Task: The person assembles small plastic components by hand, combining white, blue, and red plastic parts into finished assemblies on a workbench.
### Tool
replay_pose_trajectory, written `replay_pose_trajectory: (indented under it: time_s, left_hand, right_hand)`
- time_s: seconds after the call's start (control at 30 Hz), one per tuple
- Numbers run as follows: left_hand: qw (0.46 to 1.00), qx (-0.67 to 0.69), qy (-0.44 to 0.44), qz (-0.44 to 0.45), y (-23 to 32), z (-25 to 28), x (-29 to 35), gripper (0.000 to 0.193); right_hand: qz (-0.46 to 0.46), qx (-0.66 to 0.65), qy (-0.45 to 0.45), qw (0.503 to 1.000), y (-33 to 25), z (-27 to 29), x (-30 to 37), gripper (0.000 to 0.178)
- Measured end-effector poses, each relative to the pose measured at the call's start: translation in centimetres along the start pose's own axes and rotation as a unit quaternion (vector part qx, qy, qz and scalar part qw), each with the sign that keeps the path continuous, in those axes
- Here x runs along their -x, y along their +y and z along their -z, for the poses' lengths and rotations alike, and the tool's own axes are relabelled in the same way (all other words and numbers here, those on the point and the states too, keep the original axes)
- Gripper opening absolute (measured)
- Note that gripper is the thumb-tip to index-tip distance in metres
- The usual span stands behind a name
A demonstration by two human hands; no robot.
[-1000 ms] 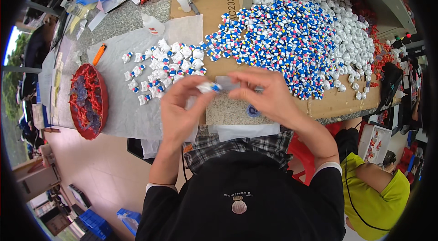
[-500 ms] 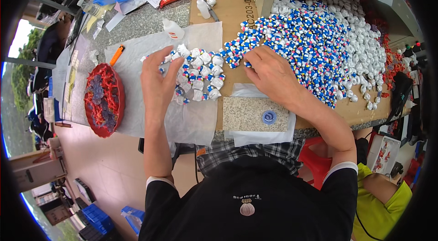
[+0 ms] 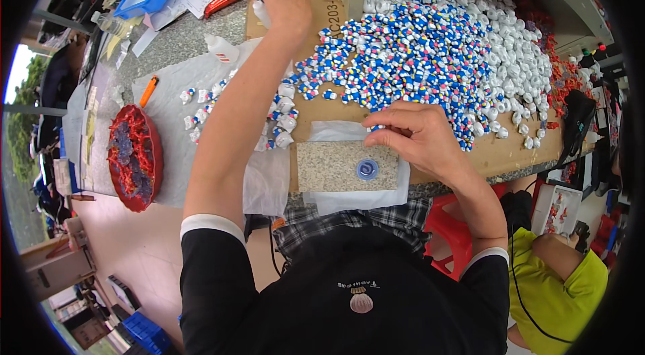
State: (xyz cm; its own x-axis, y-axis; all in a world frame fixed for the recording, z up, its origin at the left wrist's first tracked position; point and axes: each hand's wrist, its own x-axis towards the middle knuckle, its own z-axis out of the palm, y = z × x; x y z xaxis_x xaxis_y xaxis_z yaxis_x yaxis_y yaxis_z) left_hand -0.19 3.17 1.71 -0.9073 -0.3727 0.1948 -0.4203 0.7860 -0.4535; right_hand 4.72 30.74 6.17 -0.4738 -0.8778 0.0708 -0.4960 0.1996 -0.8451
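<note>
My left hand [image 3: 287,7] reaches to the back of the table, its fingers closed at the top of a small white squeeze bottle [image 3: 261,14]; the hand hides part of the grip. My right hand [image 3: 420,135] pinches a tiny blue-and-white figure piece [image 3: 376,128] between thumb and fingers, above a speckled stone slab [image 3: 322,165]. A round blue-rimmed cup [image 3: 367,169] sits on the slab. Under my left forearm, white pieces with blue-and-white parts [image 3: 284,123] lie on white paper [image 3: 265,180], partly hidden. A large heap of small blue-and-white pieces [image 3: 416,53] spreads beyond my right hand.
At the left stands a red oval dish [image 3: 158,160] with red and purple pieces, near an orange pen-like tool [image 3: 149,91]. Another white bottle [image 3: 220,48] leans on the paper. White round pieces [image 3: 514,59] lie at the right. Another person in a yellow-green shirt [image 3: 561,288] sits nearby.
My left hand has gone from the white pieces to the bottle at the back. The right hand has drawn back from the heap toward the slab, pinching a small piece. The view has shifted slightly.
</note>
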Motion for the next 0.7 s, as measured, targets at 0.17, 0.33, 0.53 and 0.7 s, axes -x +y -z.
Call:
replay_pose_trajectory:
  time_s: [0.17, 0.33, 0.53, 0.7]
  left_hand:
    - [0.998, 0.040, 0.046, 0.006, -0.8, -1.6, -0.3, 0.018]
    - [0.909, 0.365, 0.192, -0.060, -1.7, 0.8, 2.3, 0.026]
    - [0.439, 0.889, -0.127, 0.028, -2.7, 6.6, 12.5, 0.033]
    - [0.285, 0.936, -0.169, 0.121, -2.8, 7.3, 20.1, 0.034]
  right_hand:
    - [0.068, 0.018, -0.039, 0.997, 0.6, -0.3, 1.8, 0.018]
    - [0.116, 0.061, -0.078, 0.988, -0.4, -0.8, 3.0, 0.025]
    - [0.152, 0.196, -0.125, 0.961, -0.7, -1.1, 3.8, 0.025]
    - [0.158, 0.198, -0.135, 0.958, -0.7, -2.2, 3.6, 0.021]
